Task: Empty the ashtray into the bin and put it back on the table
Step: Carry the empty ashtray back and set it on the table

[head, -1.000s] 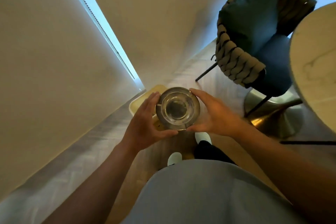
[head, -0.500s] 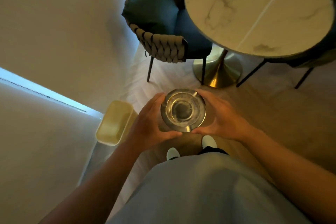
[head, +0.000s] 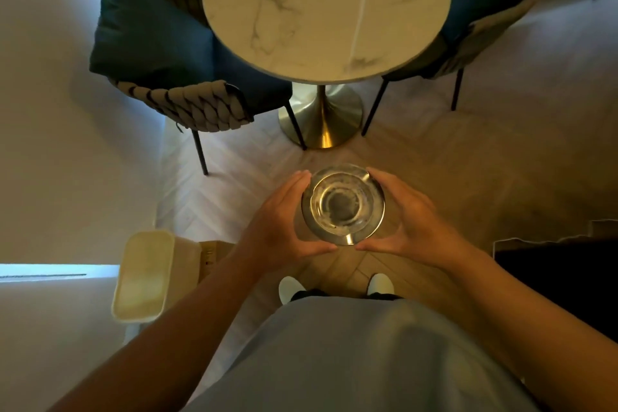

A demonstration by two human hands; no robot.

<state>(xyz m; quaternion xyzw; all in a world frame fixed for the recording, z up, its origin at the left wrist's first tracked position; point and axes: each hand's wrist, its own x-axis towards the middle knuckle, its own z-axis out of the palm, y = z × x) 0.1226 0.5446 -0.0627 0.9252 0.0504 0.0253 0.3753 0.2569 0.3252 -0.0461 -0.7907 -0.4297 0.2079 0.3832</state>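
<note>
A round metal ashtray (head: 343, 205) with a shiny bowl is held upright in front of my body, above the wooden floor. My left hand (head: 279, 226) grips its left rim and my right hand (head: 409, 224) grips its right rim. The bowl shows only a faint grey film. The cream-coloured bin (head: 143, 274) stands on the floor to my lower left, against the wall. The round marble table (head: 326, 10) with a gold pedestal is straight ahead, its top bare.
A woven chair with a dark blue cushion (head: 157, 43) stands left of the table, and a second chair (head: 485, 10) stands to its right. A small cardboard box (head: 214, 254) sits beside the bin. A dark object (head: 555, 278) lies at the right edge.
The view has swung from the bin to the table, which now lies straight ahead. The bin has shifted to my lower left. Both hands still hold the ashtray the same way.
</note>
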